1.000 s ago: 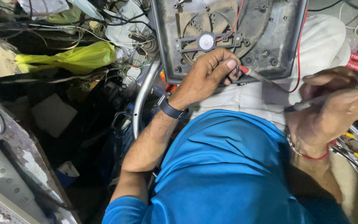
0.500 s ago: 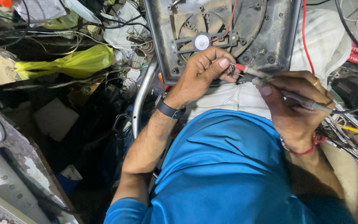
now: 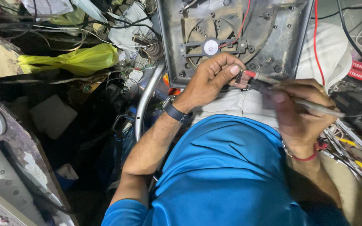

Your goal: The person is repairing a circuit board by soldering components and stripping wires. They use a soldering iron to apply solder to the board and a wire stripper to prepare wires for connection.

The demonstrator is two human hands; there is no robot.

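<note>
Cluttered workshop, wires everywhere. At upper centre, my left hand pinches a thin, floppy red wire against the rigid fan housing; my right hand is closed around a slim soldering tool, best held mid-shaft.

The shirt was bright blue. The bag was yellow-green. The plate was dark grey with a red wire. The watch was dark blue, the wrist thread red, the cloth white.
</note>
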